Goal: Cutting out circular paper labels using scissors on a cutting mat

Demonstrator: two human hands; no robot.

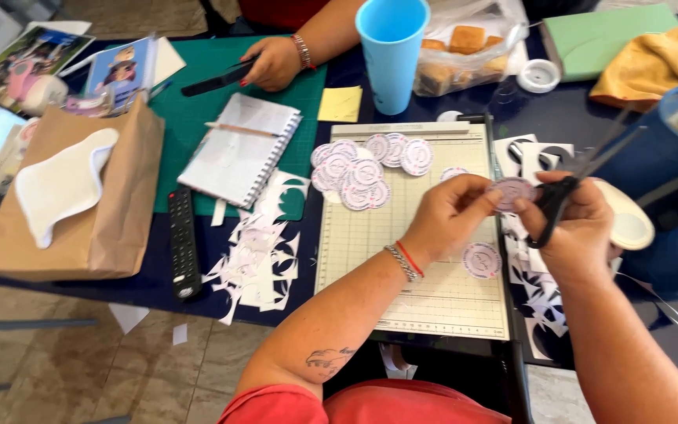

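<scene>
Pale pink paper, a small round sticker (512, 191), sits pinched between the thumb and fingers of my left hand (449, 216), closed tight on its edge. My right hand (578, 228) is wrapped through the black handles of a pair of scissors (582, 177), whose blades point up toward one o'clock past the sticker. The two hands are close together, almost touching at the sticker. Below them, at six o'clock, lies one cut round sticker (482, 260) on the gridded cutting board (402, 259). At eleven o'clock from my hands a heap of cut stickers (362, 169) rests on the board's top edge. Paper scraps (256, 259) lie at nine o'clock, beside a black remote (184, 239). At twelve o'clock stands a blue cup (392, 51). Another person's hand (272, 63) rests on a green mat (198, 118) at eleven o'clock.
</scene>
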